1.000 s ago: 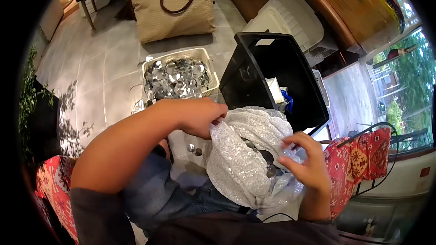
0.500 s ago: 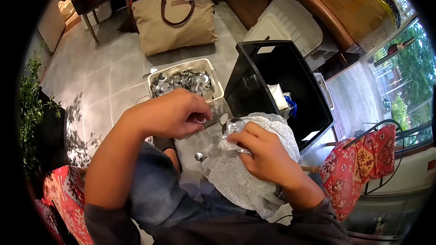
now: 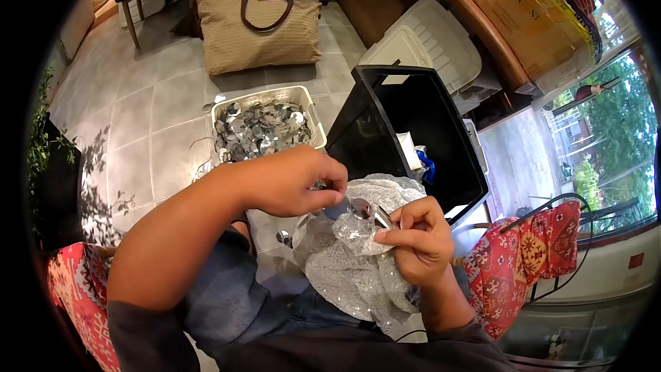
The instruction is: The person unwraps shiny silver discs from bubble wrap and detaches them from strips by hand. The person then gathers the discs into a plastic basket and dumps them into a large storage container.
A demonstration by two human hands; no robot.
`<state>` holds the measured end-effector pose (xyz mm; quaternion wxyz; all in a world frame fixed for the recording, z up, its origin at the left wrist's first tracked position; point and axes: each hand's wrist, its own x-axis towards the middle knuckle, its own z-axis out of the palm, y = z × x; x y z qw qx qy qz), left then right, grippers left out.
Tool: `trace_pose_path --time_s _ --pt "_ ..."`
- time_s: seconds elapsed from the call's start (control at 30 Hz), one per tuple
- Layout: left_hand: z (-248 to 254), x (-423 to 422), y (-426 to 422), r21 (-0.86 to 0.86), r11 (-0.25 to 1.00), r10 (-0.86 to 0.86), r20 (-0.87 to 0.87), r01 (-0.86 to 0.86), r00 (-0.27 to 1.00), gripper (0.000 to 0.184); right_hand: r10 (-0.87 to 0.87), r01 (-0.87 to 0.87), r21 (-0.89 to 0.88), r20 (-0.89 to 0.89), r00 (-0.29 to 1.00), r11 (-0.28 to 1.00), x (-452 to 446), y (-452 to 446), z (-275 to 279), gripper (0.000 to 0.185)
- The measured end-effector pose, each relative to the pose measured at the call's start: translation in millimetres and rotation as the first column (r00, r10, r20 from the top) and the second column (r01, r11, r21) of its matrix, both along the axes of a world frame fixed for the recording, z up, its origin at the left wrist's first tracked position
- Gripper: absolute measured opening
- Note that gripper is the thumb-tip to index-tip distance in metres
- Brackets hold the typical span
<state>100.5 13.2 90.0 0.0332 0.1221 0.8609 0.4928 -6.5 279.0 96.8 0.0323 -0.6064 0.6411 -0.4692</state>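
Observation:
Silvery sequined fabric [image 3: 358,279] lies bunched over my lap. Above it, my right hand [image 3: 416,238] pinches a crumpled piece of clear plastic [image 3: 358,234]. Shiny round discs [image 3: 361,209] show at the plastic's upper edge, one tilted close to my right fingertips. My left hand [image 3: 313,182] is closed, thumb against fingers, on a grey-blue disc [image 3: 337,208] just left of the plastic. Beyond my left forearm, a white basket [image 3: 317,120] holds a heap of silver discs [image 3: 261,127].
A black bin [image 3: 368,120] stands right of the basket, with white and blue items inside. A beige bag [image 3: 258,34] rests on the floor behind. Red patterned chair covers [image 3: 513,255] are on both sides. A small disc [image 3: 284,238] lies on the floor.
My left hand has moved right, up to the discs and plastic. My right hand, earlier open over the fabric, has closed on the plastic and shifted slightly right and down.

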Motion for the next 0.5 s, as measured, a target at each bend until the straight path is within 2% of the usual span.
trace_pose_path --time_s 0.03,0.13,0.17,0.23,0.33,0.43,0.5 --pt "1.5 1.6 -0.5 0.039 0.999 0.025 0.03 -0.027 0.999 0.012 -0.006 0.006 -0.003 0.094 0.996 1.0 0.5 1.1 -2.7 0.036" --pt "-8.2 5.1 -4.2 0.246 0.967 0.055 0.055 -0.067 0.997 0.01 -0.017 0.019 -0.013 0.177 0.984 1.0 -4.3 -0.7 -9.2 0.036" --pt "-5.9 6.2 -3.9 0.269 0.96 0.052 0.09 -0.074 0.995 0.01 -0.013 0.002 0.052 0.204 0.979 0.999 -6.2 3.5 -8.6 0.035" --pt "0.8 9.2 -3.9 0.312 0.946 0.042 0.16 -0.091 0.986 0.009 -0.025 0.008 0.067 0.253 0.967 0.998 -7.8 0.3 -8.8 0.036" --pt "-2.8 7.4 -5.4 0.12 0.988 0.115 -0.126 -0.1 0.985 0.012 -0.033 0.006 0.075 0.367 0.93 0.997 -7.2 0.0 -11.2 0.037" --pt "0.1 8.2 -5.3 0.263 0.953 0.171 -0.061 -0.149 0.983 0.013 -0.038 0.012 0.067 0.398 0.916 0.998 -5.8 -1.8 -10.7 0.038" --pt "1.1 8.0 -3.7 0.461 0.868 0.159 0.09 -0.183 0.983 0.013 -0.047 0.031 0.051 0.364 0.93 0.998 -3.3 -3.5 -10.9 0.038"
